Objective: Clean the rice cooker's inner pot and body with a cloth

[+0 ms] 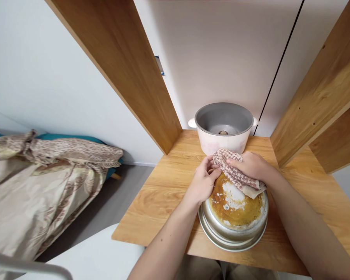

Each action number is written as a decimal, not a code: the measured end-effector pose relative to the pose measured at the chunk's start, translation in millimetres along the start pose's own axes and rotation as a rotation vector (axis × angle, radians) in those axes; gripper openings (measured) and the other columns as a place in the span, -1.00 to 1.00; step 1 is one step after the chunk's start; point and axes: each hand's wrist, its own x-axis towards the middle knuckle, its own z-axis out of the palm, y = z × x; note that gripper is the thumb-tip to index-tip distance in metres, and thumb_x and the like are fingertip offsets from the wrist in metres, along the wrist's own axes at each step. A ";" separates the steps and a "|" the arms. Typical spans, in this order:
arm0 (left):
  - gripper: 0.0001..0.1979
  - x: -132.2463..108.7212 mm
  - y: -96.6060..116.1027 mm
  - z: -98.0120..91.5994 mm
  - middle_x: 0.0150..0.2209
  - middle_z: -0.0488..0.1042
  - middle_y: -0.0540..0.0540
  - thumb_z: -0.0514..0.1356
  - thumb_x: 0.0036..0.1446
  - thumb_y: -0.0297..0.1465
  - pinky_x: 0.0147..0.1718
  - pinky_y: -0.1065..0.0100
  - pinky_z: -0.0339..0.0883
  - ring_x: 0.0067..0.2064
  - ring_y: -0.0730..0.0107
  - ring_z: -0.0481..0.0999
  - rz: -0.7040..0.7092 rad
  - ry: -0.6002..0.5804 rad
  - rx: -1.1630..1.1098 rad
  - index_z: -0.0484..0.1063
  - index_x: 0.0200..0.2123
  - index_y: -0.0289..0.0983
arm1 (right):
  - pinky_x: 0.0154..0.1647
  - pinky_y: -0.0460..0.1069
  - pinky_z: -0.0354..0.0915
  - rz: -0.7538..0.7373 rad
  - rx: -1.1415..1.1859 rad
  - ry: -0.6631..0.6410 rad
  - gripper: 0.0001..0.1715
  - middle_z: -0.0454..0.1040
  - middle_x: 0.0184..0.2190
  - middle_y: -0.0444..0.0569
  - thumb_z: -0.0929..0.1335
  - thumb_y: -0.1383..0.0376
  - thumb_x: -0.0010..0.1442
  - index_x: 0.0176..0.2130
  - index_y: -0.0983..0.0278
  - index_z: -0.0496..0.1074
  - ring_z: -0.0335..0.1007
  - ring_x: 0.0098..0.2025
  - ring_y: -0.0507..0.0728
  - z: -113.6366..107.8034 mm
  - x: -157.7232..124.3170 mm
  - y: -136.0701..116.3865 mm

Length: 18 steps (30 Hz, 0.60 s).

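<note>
An upturned round metal pot [236, 231] rests on the wooden tabletop, its base stained yellow-brown with white patches. My left hand [202, 182] is closed at the pot's upper left side, thumb over the stained base; its fingertips meet the edge of a cloth. In my right hand [253, 167] is that red-and-white patterned cloth [233, 171], bunched and pressed against the far part of the base. The cloth and both hands hide the pot's far edge. Just beyond stands a white pot [223, 142] with a grey inside and two small side handles.
Wooden posts [128, 77] rise from the wooden tabletop [146, 202] on the left and right. A pale wall [221, 50] stands behind. On the left lies patterned fabric [61, 186] over something teal. A white surface [96, 252] sits below the table's left edge.
</note>
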 end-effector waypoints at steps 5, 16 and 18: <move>-0.60 -0.2 0.4 -0.2 -0.15 0.55 -0.08 0.43 0.01 -0.32 0.02 0.26 0.34 -0.12 0.32 0.48 -0.007 -0.002 -0.001 0.48 -0.08 -0.24 | -0.23 -0.01 0.29 -0.053 0.086 -0.045 -0.23 0.67 -0.34 0.12 0.20 -0.28 0.35 -0.33 0.24 0.62 0.59 -0.18 0.26 1.3 0.0 4.4; -0.58 0.8 -0.9 -1.0 -0.15 0.55 -0.07 0.44 -0.03 -0.31 0.00 0.28 0.34 -0.13 0.34 0.47 -0.014 0.010 0.000 0.47 -0.09 -0.26 | -0.20 0.03 0.28 0.056 -0.071 -0.014 -0.15 0.66 -0.22 0.25 0.17 -0.30 0.34 -0.20 0.30 0.66 0.59 -0.08 0.33 -2.2 -2.0 -5.0; -0.57 1.1 -1.0 -0.8 -0.15 0.55 -0.07 0.45 -0.03 -0.30 0.00 0.28 0.34 -0.13 0.34 0.47 -0.018 0.009 0.001 0.47 -0.09 -0.26 | -0.19 0.00 0.28 0.045 -0.043 -0.041 -0.16 0.67 -0.22 0.21 0.16 -0.28 0.36 -0.19 0.30 0.66 0.59 -0.07 0.29 -1.7 -1.8 -3.8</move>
